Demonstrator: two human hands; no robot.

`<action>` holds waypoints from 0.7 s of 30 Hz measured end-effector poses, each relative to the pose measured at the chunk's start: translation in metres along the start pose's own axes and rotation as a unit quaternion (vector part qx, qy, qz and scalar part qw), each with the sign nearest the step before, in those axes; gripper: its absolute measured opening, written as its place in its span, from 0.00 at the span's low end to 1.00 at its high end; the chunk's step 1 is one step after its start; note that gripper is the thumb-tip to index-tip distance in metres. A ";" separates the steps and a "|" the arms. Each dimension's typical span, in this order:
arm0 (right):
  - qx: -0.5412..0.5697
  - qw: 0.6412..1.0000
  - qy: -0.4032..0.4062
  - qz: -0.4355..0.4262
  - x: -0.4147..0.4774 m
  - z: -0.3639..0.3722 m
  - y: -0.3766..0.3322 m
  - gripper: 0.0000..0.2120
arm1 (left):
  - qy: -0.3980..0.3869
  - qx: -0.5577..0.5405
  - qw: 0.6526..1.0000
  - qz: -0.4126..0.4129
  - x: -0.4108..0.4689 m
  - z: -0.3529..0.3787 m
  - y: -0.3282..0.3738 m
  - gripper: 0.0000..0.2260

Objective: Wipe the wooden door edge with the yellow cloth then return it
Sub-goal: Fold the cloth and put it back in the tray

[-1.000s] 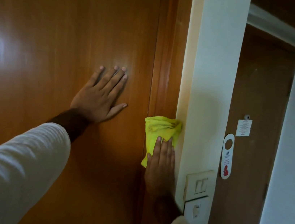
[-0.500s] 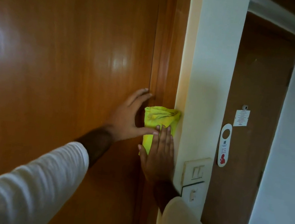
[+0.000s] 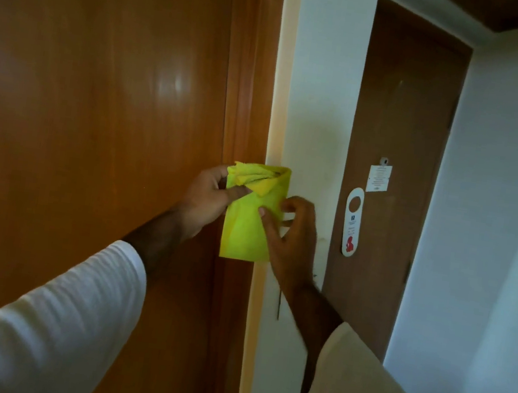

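Note:
The yellow cloth (image 3: 249,218) is folded and hangs in front of the wooden door edge (image 3: 252,95), at about chest height. My left hand (image 3: 208,201) pinches its upper left part between thumb and fingers. My right hand (image 3: 292,234) touches the cloth's right side with thumb and fingertips, the other fingers spread over the white wall. The wide varnished wooden door (image 3: 97,107) fills the left of the view.
A white wall corner (image 3: 320,105) stands just right of the door edge. Further right is a second brown door (image 3: 405,117) with a paper notice (image 3: 378,178) and a hanging door tag (image 3: 352,222). A pale wall runs along the far right.
My left hand left the flat of the door, moved right and took hold of the cloth. My right hand lifted off the cloth, which came away from the door edge.

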State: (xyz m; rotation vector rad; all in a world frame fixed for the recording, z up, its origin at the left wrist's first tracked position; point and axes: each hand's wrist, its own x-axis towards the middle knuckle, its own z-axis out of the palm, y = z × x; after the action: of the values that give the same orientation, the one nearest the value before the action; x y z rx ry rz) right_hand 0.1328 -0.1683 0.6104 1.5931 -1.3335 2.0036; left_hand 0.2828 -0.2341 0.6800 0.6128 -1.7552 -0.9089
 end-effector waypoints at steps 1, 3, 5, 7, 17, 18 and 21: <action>0.012 1.000 0.006 0.026 0.001 -0.010 0.001 0.21 | 0.001 -0.016 1.000 0.004 -0.005 0.007 0.003 0.11; 0.029 0.997 -0.014 0.069 -0.003 -0.032 0.006 0.31 | 0.005 -0.046 0.999 0.009 -0.014 0.025 0.010 0.12; 0.048 0.988 -0.029 0.143 -0.010 -0.058 0.012 0.39 | -0.007 -0.078 0.997 0.002 -0.022 0.047 0.015 0.15; 0.121 0.961 -0.066 0.240 -0.019 -0.081 0.025 0.33 | -0.022 -0.107 0.994 -0.017 -0.027 0.069 0.018 0.15; 0.243 0.854 -0.015 0.460 -0.085 -0.242 0.098 0.13 | -0.052 -0.176 0.971 -0.156 -0.077 0.215 -0.052 0.09; 0.229 0.848 0.003 0.478 -0.099 -0.262 0.113 0.15 | -0.064 -0.165 0.968 -0.176 -0.087 0.236 -0.067 0.07; 0.197 0.830 0.031 0.522 -0.142 -0.310 0.156 0.21 | -0.092 -0.142 0.960 -0.226 -0.118 0.291 -0.110 0.10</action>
State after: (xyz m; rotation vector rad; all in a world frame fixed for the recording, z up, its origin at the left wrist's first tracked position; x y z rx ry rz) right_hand -0.1177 0.0314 0.4160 0.8977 -2.1614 3.0576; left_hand 0.0493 -0.1245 0.4698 0.7732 -1.6274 -1.5466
